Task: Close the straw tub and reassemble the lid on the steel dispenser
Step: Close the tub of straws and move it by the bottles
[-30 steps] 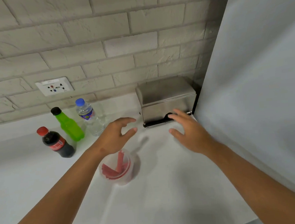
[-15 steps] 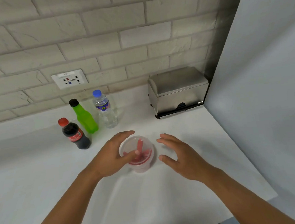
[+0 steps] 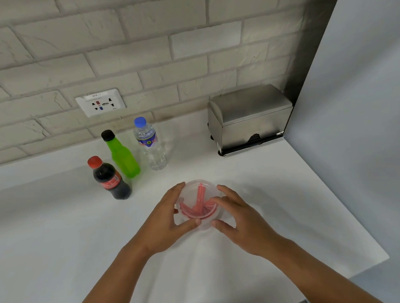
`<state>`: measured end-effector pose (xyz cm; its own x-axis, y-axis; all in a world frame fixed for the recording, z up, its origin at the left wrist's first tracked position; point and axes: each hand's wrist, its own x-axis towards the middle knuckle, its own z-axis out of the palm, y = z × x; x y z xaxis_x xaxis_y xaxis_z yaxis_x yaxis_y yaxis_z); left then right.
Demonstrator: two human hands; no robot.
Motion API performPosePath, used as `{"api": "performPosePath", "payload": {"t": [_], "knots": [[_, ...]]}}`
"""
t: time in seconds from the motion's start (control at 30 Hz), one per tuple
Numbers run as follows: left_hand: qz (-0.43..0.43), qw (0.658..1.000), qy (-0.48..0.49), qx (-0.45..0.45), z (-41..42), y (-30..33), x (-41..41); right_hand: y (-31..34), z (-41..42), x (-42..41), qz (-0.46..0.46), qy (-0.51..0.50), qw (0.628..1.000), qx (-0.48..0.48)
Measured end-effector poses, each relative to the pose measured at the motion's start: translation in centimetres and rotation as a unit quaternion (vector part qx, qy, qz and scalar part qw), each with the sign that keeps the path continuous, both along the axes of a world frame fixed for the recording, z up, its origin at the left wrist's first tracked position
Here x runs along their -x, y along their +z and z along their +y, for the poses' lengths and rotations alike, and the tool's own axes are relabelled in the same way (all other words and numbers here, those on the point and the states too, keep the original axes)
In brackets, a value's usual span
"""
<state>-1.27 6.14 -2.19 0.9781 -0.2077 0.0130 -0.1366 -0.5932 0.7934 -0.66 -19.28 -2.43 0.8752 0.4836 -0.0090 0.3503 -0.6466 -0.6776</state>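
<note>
Both hands are cupped around the clear straw tub [image 3: 199,205], which sits on the white bench [image 3: 57,234] a little in front of the middle. The left hand [image 3: 165,222] wraps the tub's left side, thumb along the near rim and fingers curled round the far edge. The right hand [image 3: 242,217] presses in from the right, one fingertip resting on top and the thumb at the near rim. Red straws [image 3: 198,205] show through the clear plastic, fanned out inside; I cannot tell whether a lid is fully seated.

The steel dispenser [image 3: 249,118] stands well apart at the back right corner, tucked against the brick wall [image 3: 138,48] and the pale grey panel [image 3: 363,114] on the right, its lid down over the body.

Behind and left of the tub stand 3 bottles in a close group: a cola bottle [image 3: 110,180] with a red cap nearest, a green bottle [image 3: 121,156] with a black cap just behind it, and a clear water bottle [image 3: 149,144] with a blue cap beside that. A wall socket [image 3: 100,102] is set in the bricks above them. Nothing lies between the tub and the dispenser.
</note>
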Motion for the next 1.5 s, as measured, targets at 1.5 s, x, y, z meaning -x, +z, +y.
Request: {"api": "performPosePath", "payload": {"t": [1.5], "knots": [[0.036, 0.982, 0.180, 0.048, -2.2, 0.6, -19.6, 0.6, 6.5, -20.3, -0.101, -0.100, 0.990, -0.002]]}}
